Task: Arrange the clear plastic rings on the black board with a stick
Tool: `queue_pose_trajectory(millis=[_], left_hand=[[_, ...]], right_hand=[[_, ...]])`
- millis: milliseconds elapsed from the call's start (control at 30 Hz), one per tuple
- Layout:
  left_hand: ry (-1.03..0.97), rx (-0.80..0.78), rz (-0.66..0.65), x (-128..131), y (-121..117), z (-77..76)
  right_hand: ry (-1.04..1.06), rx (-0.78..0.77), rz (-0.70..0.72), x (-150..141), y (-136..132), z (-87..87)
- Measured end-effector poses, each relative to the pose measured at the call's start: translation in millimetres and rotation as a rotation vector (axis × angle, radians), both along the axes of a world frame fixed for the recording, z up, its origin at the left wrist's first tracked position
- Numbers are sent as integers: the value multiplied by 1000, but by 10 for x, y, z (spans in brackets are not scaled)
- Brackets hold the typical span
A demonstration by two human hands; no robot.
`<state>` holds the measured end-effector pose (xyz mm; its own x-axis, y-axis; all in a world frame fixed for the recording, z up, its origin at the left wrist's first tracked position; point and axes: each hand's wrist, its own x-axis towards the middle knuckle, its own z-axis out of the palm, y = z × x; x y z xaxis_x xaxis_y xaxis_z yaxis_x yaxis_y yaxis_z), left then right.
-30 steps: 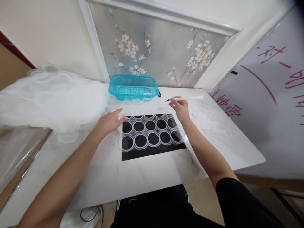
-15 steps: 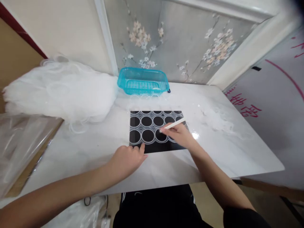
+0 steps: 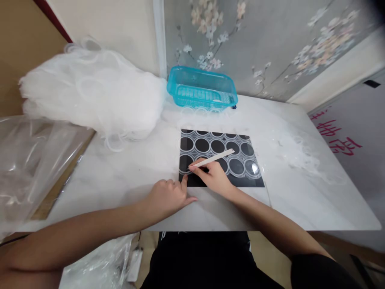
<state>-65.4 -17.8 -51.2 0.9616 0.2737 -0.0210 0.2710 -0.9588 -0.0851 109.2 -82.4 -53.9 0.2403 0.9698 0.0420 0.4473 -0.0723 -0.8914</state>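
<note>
**Working a white stick along a black ring sheet**

Gripping a slim white stick [image 3: 214,157] in closed fingers, the right hand [image 3: 212,178] rests on the near-left part of the black sheet of clear rings [image 3: 240,162], which lies at the middle of the white marble table [image 3: 126,176]. The stick's tip points to 9 o'clock, at a ring by the sheet's left edge. The left hand [image 3: 168,196] holds nothing, its fingers loosely curled; it presses on the table at 7 o'clock of the sheet, forefinger touching the sheet's corner. A turquoise basket [image 3: 202,87] stands at 12 o'clock, a heap of white rings [image 3: 90,96] at 10 o'clock.
</note>
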Motion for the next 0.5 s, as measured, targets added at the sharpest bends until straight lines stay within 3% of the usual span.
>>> queue_pose_trajectory(millis=[500], left_hand=[[21,-21,19,1,-21,-3]], right_hand=[[-34,12,59,14,5,-41]])
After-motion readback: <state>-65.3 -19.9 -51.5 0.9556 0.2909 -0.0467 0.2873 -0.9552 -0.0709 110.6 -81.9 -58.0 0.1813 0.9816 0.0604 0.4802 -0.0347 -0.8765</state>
